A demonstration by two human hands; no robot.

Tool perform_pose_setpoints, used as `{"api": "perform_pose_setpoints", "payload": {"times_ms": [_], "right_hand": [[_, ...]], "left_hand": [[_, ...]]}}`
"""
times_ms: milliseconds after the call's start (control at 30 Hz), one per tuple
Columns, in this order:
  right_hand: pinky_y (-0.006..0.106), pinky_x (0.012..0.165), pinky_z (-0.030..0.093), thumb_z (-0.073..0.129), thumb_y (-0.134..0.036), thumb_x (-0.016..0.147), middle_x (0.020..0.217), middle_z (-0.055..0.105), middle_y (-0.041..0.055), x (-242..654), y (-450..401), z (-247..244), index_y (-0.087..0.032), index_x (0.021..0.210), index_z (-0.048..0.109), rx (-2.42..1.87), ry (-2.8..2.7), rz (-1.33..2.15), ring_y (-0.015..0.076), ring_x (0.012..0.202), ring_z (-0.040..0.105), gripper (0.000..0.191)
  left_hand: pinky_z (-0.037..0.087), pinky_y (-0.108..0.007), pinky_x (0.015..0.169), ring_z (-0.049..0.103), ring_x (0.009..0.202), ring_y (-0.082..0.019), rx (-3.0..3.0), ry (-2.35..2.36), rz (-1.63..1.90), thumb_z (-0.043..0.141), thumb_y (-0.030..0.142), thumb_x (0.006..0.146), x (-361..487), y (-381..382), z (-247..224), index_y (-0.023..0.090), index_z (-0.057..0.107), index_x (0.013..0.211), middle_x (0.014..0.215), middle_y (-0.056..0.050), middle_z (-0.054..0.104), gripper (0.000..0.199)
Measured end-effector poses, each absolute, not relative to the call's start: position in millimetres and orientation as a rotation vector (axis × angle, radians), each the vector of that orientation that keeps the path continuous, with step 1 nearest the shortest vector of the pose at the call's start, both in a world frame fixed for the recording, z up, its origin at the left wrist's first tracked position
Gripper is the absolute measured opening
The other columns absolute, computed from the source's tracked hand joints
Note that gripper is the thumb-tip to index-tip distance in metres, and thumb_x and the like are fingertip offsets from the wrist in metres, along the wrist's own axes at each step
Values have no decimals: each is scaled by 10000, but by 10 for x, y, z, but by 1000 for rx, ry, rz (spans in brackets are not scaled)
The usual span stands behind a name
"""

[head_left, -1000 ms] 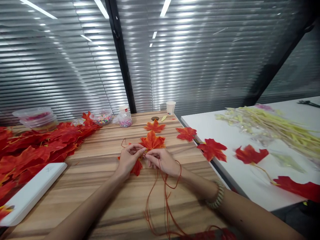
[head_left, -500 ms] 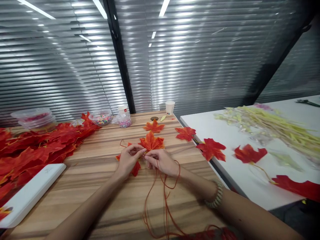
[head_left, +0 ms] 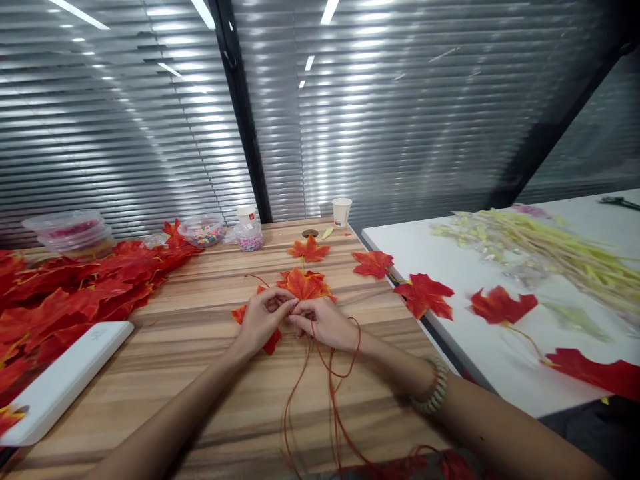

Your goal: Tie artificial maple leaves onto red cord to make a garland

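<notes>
My left hand (head_left: 265, 319) and my right hand (head_left: 323, 323) meet fingertip to fingertip over the wooden table (head_left: 200, 373). Both are closed in a pinch. A thin red cord (head_left: 287, 407) passes through the fingers of my right hand, loops around its wrist and trails toward the table's near edge. What my left fingertips pinch is too small to make out. An orange-red maple leaf (head_left: 303, 283) lies just beyond the fingertips, and another leaf (head_left: 273, 341) shows partly under my left hand.
Red leaves (head_left: 100, 287) are heaped at the left beside a white power bank (head_left: 70, 380). Bead tubs (head_left: 203, 231) and a paper cup (head_left: 342, 212) stand at the back. More leaves (head_left: 424, 295) and yellow stems (head_left: 560, 250) lie on the right, partly on a white table (head_left: 480, 333).
My hands have drawn slightly closer together at the fingertips, my left hand shifting a little to the right. The leaf beyond them has tilted, and the hanging cord has swung slightly.
</notes>
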State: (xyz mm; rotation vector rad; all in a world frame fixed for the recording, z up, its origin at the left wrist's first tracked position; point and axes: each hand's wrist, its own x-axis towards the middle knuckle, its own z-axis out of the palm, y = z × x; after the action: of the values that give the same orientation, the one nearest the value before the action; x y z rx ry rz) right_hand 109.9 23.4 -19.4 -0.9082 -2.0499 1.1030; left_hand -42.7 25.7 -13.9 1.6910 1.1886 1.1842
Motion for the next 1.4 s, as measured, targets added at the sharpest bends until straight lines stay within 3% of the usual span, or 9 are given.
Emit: {"api": "perform_pose_setpoints", "payload": {"times_ms": [867, 1400], "right_hand": [[185, 516, 390, 427, -274, 854, 601, 617, 23, 1118, 234, -210, -132, 638, 567, -879, -2108, 999, 93, 513, 541, 294], [177, 531, 370, 477, -166, 802, 578, 582, 1, 1124, 235, -184, -128, 628, 572, -835, -2190, 902, 87, 533, 505, 201]], "left_hand": [[456, -215, 570, 568, 612, -123, 1680, 1191, 1143, 629, 302, 682, -423, 227, -93, 138, 621, 713, 668, -23, 619, 167], [413, -193, 527, 532, 577, -104, 1906, 1218, 1069, 558, 205, 726, -407, 208, -112, 143, 625, 726, 663, -13, 601, 91]]}}
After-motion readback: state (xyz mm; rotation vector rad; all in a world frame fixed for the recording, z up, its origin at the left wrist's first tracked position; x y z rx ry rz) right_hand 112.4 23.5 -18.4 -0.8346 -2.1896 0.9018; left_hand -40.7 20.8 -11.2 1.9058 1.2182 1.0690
